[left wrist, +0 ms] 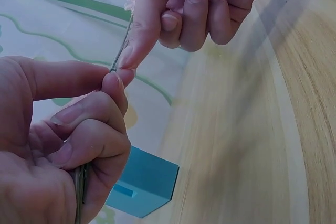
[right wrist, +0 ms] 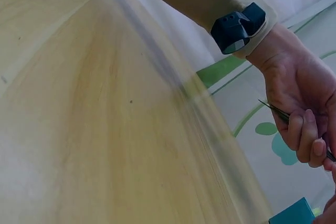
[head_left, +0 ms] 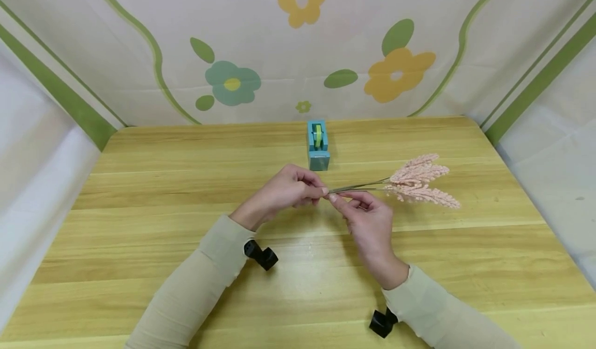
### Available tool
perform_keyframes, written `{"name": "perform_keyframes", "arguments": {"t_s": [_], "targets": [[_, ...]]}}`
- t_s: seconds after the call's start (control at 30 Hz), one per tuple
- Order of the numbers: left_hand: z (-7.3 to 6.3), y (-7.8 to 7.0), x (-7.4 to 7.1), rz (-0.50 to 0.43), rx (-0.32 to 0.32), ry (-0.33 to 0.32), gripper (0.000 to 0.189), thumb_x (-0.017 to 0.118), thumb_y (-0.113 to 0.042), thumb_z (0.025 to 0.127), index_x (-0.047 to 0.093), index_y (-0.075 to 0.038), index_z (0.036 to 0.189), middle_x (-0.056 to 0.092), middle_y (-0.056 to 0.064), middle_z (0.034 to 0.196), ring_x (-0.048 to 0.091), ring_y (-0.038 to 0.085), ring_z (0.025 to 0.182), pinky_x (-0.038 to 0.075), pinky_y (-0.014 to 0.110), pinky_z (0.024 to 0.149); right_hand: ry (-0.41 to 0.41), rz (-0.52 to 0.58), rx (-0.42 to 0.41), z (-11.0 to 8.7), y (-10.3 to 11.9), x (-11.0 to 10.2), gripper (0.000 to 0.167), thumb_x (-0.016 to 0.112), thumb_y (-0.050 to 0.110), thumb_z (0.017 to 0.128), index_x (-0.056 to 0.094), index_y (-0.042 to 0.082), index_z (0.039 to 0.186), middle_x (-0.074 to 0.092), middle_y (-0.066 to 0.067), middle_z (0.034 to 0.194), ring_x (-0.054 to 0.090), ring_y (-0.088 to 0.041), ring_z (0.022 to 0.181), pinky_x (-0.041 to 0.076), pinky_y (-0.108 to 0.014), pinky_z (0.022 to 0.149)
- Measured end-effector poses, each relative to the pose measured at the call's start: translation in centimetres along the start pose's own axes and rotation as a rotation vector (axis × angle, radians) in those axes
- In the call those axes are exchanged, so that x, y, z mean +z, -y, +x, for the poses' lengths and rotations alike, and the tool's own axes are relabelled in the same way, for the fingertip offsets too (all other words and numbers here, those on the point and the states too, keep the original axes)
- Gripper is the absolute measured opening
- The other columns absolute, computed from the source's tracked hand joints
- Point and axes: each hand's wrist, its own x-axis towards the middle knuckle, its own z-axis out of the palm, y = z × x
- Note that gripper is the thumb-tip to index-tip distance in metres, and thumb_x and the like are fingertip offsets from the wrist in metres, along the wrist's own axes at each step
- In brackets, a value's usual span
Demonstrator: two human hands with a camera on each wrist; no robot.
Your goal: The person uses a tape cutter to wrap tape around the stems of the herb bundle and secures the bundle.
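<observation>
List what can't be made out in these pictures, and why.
- Stems, left wrist view: partly covered by the left hand.
- Pink flower heads, left wrist view: mostly behind the right hand.
- Right hand, right wrist view: cut off by the right edge.
- Tape dispenser, right wrist view: bottom edge cuts it.

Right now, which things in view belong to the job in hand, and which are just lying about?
In the job:
pink flower sprays
their stems, pinched by left hand and right hand

Apparently just about:
blue tape dispenser, untouched, though possibly useful
flowered cloth behind the table
</observation>
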Motion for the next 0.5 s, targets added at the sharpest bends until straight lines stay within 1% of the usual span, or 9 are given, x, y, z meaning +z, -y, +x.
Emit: {"name": "perform_keyframes", "arguments": {"t_s": [0.1, 0.17, 0.27, 0.33, 0.37, 0.4, 0.43, 0.47, 0.5], "targets": [[-0.1, 0.0, 0.1, -0.013, 0.009, -0.006, 0.014, 0.07, -0.016, 0.103, 0.079, -0.007, 0.098, 0.066, 0.002, 0.078, 0.043, 0.015, 0.063, 0.035, 0.031, 0.062, -0.007, 0.03, 0.024, 0.1, 0.0, -0.3, 0.025, 0.09, 0.011, 0.089, 0.076, 0.002, 0.107, 0.058, 0.009, 0.064, 0.046, -0.006, 0.05, 0.04, -0.022, 0.049], [-0.2, 0.1, 0.2, -0.018, 0.014, -0.011, 0.014, 0.07, -0.016, 0.103, 0.079, -0.007, 0.098, 0.066, 0.002, 0.078, 0.043, 0.015, 0.064, 0.036, 0.032, 0.062, 0.006, 0.035, 0.04, 0.0, 0.1, -0.6, 0.025, 0.089, 0.011, 0.09, 0.075, 0.003, 0.108, 0.056, 0.009, 0.064, 0.044, -0.007, 0.05, 0.039, -0.022, 0.049], [-0.3, 0.1, 0.2, -0.02, 0.017, -0.019, 0.014, 0.071, -0.017, 0.103, 0.08, -0.006, 0.099, 0.066, 0.002, 0.079, 0.045, 0.016, 0.065, 0.036, 0.031, 0.063, 0.065, -0.027, 0.064, -0.2, 0.3, -1.3, 0.025, 0.089, 0.018, 0.091, 0.076, 0.004, 0.108, 0.057, 0.007, 0.065, 0.043, -0.008, 0.05, 0.037, -0.023, 0.049], [-0.5, 0.1, 0.3, -0.019, 0.017, -0.024, 0.015, 0.071, -0.017, 0.103, 0.08, -0.006, 0.1, 0.066, 0.002, 0.079, 0.046, 0.016, 0.067, 0.037, 0.031, 0.063, 0.117, -0.105, 0.058, -0.5, 0.6, -1.9, 0.025, 0.089, 0.024, 0.092, 0.077, 0.006, 0.107, 0.059, 0.005, 0.067, 0.044, -0.009, 0.05, 0.037, -0.024, 0.049], [-0.5, 0.1, 0.3, -0.019, 0.017, -0.026, 0.015, 0.071, -0.017, 0.103, 0.08, -0.006, 0.101, 0.066, 0.002, 0.079, 0.046, 0.016, 0.067, 0.037, 0.031, 0.063, 0.144, -0.162, 0.039, -0.7, 0.9, -2.3, 0.025, 0.089, 0.027, 0.092, 0.078, 0.008, 0.105, 0.061, 0.004, 0.069, 0.047, -0.009, 0.052, 0.039, -0.024, 0.049], [-0.5, 0.1, 0.3, -0.019, 0.016, -0.028, 0.015, 0.071, -0.018, 0.104, 0.08, -0.006, 0.101, 0.066, 0.002, 0.08, 0.046, 0.016, 0.067, 0.037, 0.031, 0.063, 0.175, -0.215, -0.002, -0.9, 1.3, -2.6, 0.024, 0.089, 0.028, 0.092, 0.079, 0.009, 0.104, 0.064, 0.002, 0.07, 0.049, -0.009, 0.053, 0.04, -0.024, 0.049], [-0.6, 0.1, 0.4, -0.018, 0.017, -0.03, 0.015, 0.071, -0.018, 0.104, 0.08, -0.006, 0.101, 0.066, 0.002, 0.08, 0.046, 0.016, 0.068, 0.037, 0.031, 0.063, 0.202, -0.263, -0.066, -1.0, 1.7, -3.0, 0.022, 0.089, 0.027, 0.092, 0.081, 0.01, 0.102, 0.066, 0.001, 0.071, 0.052, -0.01, 0.054, 0.042, -0.023, 0.049], [-0.6, 0.1, 0.4, -0.016, 0.018, -0.032, 0.015, 0.071, -0.018, 0.104, 0.08, -0.007, 0.101, 0.066, 0.002, 0.08, 0.046, 0.016, 0.068, 0.037, 0.031, 0.064, 0.227, -0.314, -0.162, -0.9, 2.3, -3.3, 0.019, 0.09, 0.025, 0.091, 0.082, 0.01, 0.1, 0.069, 0.001, 0.073, 0.054, -0.01, 0.056, 0.044, -0.023, 0.05], [-0.7, 0.1, 0.4, -0.014, 0.019, -0.034, 0.015, 0.071, -0.018, 0.104, 0.08, -0.007, 0.101, 0.067, 0.002, 0.081, 0.047, 0.015, 0.068, 0.038, 0.03, 0.064, 0.251, -0.373, -0.292, -0.7, 2.8, -3.6, 0.015, 0.091, 0.022, 0.09, 0.083, 0.011, 0.098, 0.071, 0.001, 0.074, 0.056, -0.01, 0.058, 0.046, -0.022, 0.051]]}}
